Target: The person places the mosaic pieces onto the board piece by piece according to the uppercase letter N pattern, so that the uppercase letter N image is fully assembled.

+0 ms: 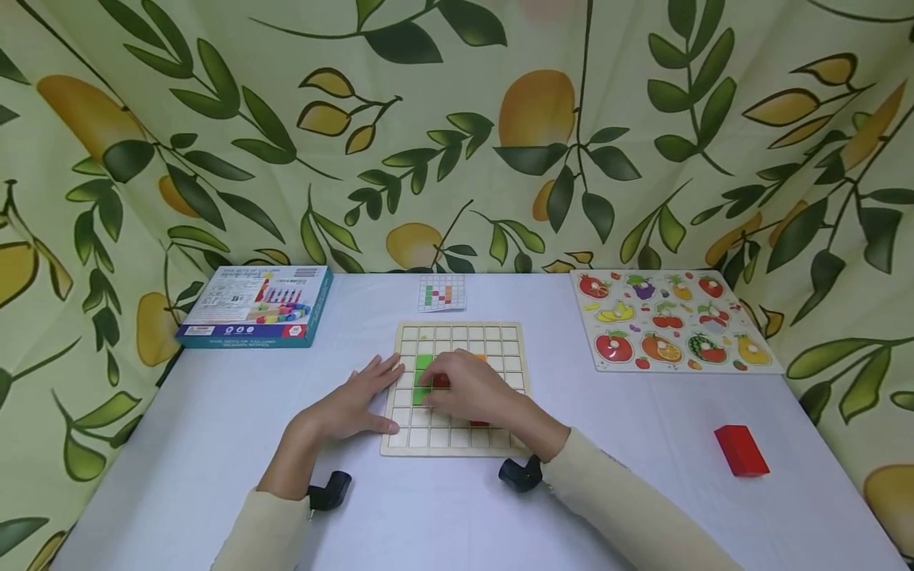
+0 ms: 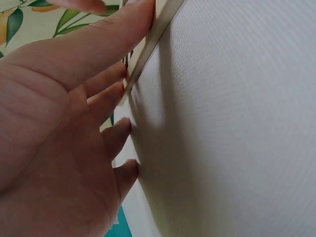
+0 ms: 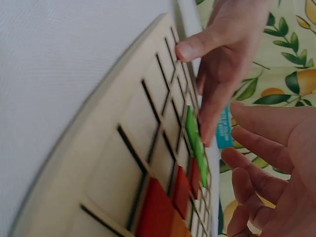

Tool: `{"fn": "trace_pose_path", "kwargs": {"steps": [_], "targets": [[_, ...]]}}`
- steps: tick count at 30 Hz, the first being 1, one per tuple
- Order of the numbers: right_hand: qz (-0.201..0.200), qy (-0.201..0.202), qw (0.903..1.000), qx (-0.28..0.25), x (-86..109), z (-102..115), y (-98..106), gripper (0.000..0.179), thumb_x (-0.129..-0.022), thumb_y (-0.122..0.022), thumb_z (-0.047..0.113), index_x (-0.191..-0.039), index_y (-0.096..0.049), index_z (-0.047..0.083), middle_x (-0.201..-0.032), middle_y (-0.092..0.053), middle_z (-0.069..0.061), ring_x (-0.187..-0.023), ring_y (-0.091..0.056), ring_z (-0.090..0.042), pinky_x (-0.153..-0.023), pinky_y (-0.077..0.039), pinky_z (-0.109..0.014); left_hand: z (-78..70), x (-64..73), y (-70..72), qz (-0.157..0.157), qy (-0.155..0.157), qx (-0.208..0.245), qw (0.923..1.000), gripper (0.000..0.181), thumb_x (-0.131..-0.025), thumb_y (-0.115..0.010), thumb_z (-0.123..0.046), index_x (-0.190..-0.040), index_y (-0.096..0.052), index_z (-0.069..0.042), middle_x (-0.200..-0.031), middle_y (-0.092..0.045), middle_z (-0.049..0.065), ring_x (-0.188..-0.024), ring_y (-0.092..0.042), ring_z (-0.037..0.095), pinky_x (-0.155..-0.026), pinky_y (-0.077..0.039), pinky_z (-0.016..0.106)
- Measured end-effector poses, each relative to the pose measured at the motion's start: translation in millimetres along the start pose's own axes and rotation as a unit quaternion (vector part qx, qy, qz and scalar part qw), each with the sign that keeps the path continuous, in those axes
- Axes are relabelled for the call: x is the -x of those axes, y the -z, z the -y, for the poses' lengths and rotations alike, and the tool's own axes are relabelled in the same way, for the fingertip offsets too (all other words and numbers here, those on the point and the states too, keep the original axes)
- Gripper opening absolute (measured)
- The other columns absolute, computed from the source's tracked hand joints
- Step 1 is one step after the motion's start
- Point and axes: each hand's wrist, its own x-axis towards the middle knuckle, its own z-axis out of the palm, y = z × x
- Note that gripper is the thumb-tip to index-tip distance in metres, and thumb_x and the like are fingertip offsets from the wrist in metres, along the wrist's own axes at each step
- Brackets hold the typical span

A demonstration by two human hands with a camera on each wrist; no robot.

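Note:
A light wooden grid board [image 1: 457, 453] lies in the middle of the table. Green pieces [image 1: 423, 396] sit in a column of its cells, with red pieces [image 3: 153, 210] and an orange piece [image 3: 180, 225] also in the grid. My left hand [image 1: 355, 402] rests at the board's left edge, fingers spread and thumb near the lower left corner. Over the board is my right hand [image 1: 467, 387], its fingertips close to the green pieces. The right wrist view shows its fingers loosely bent, with nothing seen between them. This hand partly covers the red and orange pieces in the head view.
Behind the board lies a small card [image 1: 441, 295] printed with a coloured grid pattern. A blue-edged box [image 1: 246, 313] is at the back left, a fruit picture board [image 1: 621, 327] at the back right. A red block [image 1: 741, 450] lies on the right. Patterned cloth hangs behind.

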Motion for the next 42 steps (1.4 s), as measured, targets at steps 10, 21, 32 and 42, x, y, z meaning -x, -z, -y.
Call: {"fn": "trace_pose_path", "kwargs": {"steps": [10,21,32,42], "targets": [[-0.030,-0.043,0.9981,-0.033,38.3,-13.6,33.6,0.035,-0.089,-0.080,0.029,-0.121,-0.074,0.018,-0.122,-0.073,0.001,-0.116,-0.064,-0.023,-0.099,-0.056,-0.045,-1.6,-2.8,-3.6,0.003,0.007,-0.010,0.9999,0.096,-0.080,-0.086,-0.033,-0.160,-0.035,-0.017,-0.174,-0.018,0.003,-0.163,-0.004,0.036,-0.130,-0.007,0.064],[-0.042,-0.053,0.9966,-0.048,82.8,-51.4,75.2,0.044,-0.088,-0.081,0.024,-0.129,-0.069,0.013,-0.128,-0.072,-0.007,-0.118,-0.064,-0.029,-0.095,-0.059,-0.044,-0.3,0.8,-1.9,0.001,0.018,-0.003,0.9998,0.097,-0.080,-0.085,-0.033,-0.161,-0.033,-0.018,-0.174,-0.017,0.002,-0.163,-0.001,0.034,-0.130,-0.005,0.062],[-0.043,-0.068,0.9957,-0.045,120.1,-77.4,85.6,0.052,-0.081,-0.087,0.021,-0.129,-0.069,0.015,-0.132,-0.069,-0.003,-0.123,-0.062,-0.028,-0.096,-0.059,-0.045,-0.7,-0.4,-1.7,-0.002,0.015,-0.004,0.9999,0.097,-0.081,-0.084,-0.033,-0.161,-0.032,-0.018,-0.174,-0.016,0.002,-0.163,-0.001,0.035,-0.129,-0.005,0.064],[-0.026,-0.100,0.9926,-0.064,139.8,-99.5,59.3,0.054,-0.075,-0.092,0.026,-0.124,-0.070,0.020,-0.128,-0.070,0.001,-0.116,-0.062,-0.021,-0.097,-0.058,-0.037,-1.8,-1.1,-2.3,-0.002,0.017,-0.006,0.9998,0.097,-0.080,-0.085,-0.034,-0.161,-0.032,-0.019,-0.174,-0.016,0.002,-0.163,-0.001,0.035,-0.129,-0.005,0.063]]}}
